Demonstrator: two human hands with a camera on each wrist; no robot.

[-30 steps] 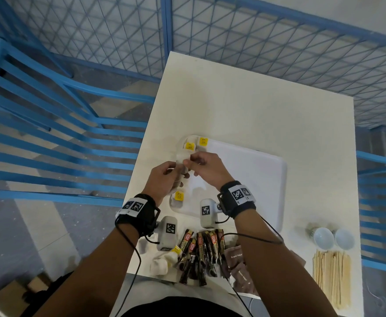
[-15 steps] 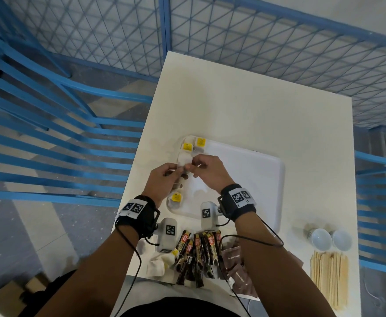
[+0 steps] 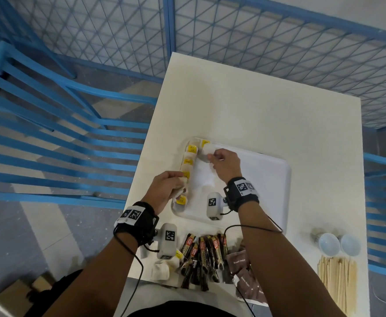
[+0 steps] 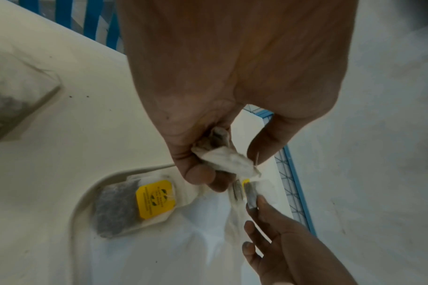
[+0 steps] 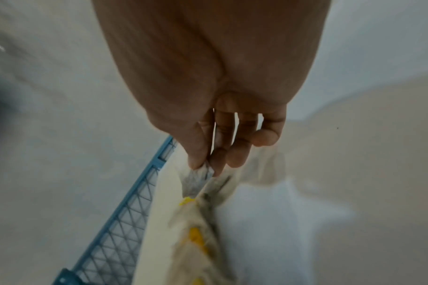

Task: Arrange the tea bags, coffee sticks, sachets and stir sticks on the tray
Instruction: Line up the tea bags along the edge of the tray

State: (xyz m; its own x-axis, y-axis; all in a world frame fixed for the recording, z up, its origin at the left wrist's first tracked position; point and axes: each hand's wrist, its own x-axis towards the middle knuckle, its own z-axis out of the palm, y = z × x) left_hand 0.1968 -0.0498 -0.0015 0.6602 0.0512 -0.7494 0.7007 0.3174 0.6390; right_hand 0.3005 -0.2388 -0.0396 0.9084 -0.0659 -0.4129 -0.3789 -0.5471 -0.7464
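The left hand [image 3: 164, 188] curls its fingers around a crumpled tea bag [image 4: 226, 160] above the tray's [image 3: 267, 179] near-left corner. The right hand [image 3: 225, 164] pinches another tea bag [image 3: 204, 152] between thumb and forefinger at the tray's far-left corner, beside the row of tea bags [image 3: 188, 161] along the left edge.

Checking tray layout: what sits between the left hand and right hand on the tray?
In the head view, tagged tea bags lined along the tray edge lie between left hand and right hand.
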